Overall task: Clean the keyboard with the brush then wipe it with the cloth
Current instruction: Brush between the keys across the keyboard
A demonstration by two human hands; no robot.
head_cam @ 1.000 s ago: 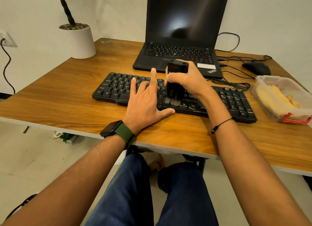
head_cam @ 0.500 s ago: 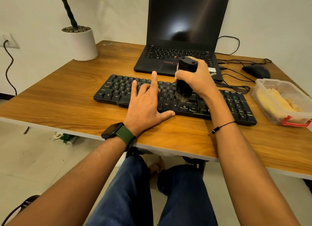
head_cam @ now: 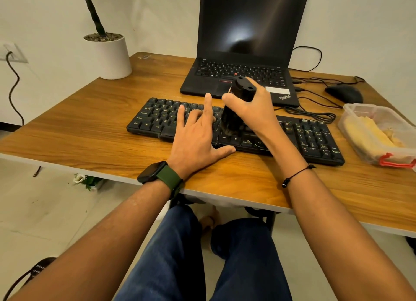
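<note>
A wooden table [head_cam: 94, 120] is standing against a pale wall, and the black keyboard [head_cam: 315, 138] is lying across its middle, parallel to the near edge. The right hand [head_cam: 254, 111] is wrapping its fingers and thumb around a black brush [head_cam: 238, 102] — the brush is tilting slightly, its bristle end pressing down onto the keys near the keyboard's centre, the bristles themselves blurring. The left hand [head_cam: 193, 138] is lying flat on the keys just beside the brush, fingers straight and spread, gripping nothing; its thumb is resting on the table at the keyboard's front edge. A dark watch on a green strap [head_cam: 162, 177] is sitting on the left wrist, and a thin black cord bracelet [head_cam: 297, 173] is circling the right one.

Behind the keyboard an open black laptop [head_cam: 247, 30] is standing with its screen dark. To the right, a clear plastic container [head_cam: 380, 134] with a red clip is holding a yellow cloth [head_cam: 369, 134] — well apart from both hands. A black mouse [head_cam: 344, 93] is lying beyond it, with black cables [head_cam: 315, 113] trailing between the mouse, the laptop and the keyboard. At the table's far left corner a white plant pot [head_cam: 112, 57] is standing upright. Below the table's edge, the person's legs in blue jeans [head_cam: 180, 255] are showing.
</note>
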